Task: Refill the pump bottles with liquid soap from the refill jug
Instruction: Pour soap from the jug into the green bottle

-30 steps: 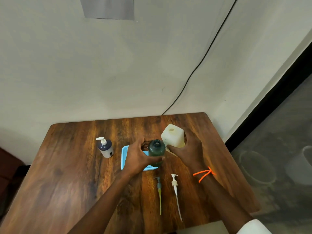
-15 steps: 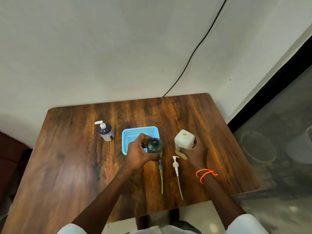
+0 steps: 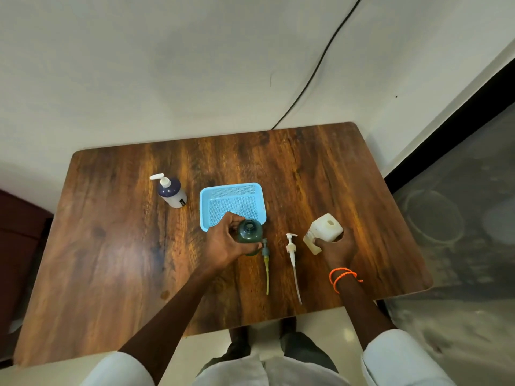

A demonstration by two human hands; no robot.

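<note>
My left hand [image 3: 223,243] grips a dark green bottle [image 3: 250,232] with an open neck, upright on the table just in front of the blue tray [image 3: 231,192]. My right hand [image 3: 335,247] holds the white refill jug [image 3: 324,231], which stands upright on the table at the right with its round opening facing up. Two removed pump heads lie between the hands, a grey one with a yellowish tube [image 3: 266,260] and a white one with a clear tube [image 3: 292,256]. A white bottle with a dark top and its pump fitted [image 3: 170,192] stands at the left.
The wooden table [image 3: 111,260] has a wall behind it, with a black cable [image 3: 317,65] running down to the table's far edge. The floor drops away past the right edge. My legs show under the near edge.
My right hand has brought the jug down from beside the green bottle and away to the right, where it now stands. My left hand has kept its grip on the green bottle.
</note>
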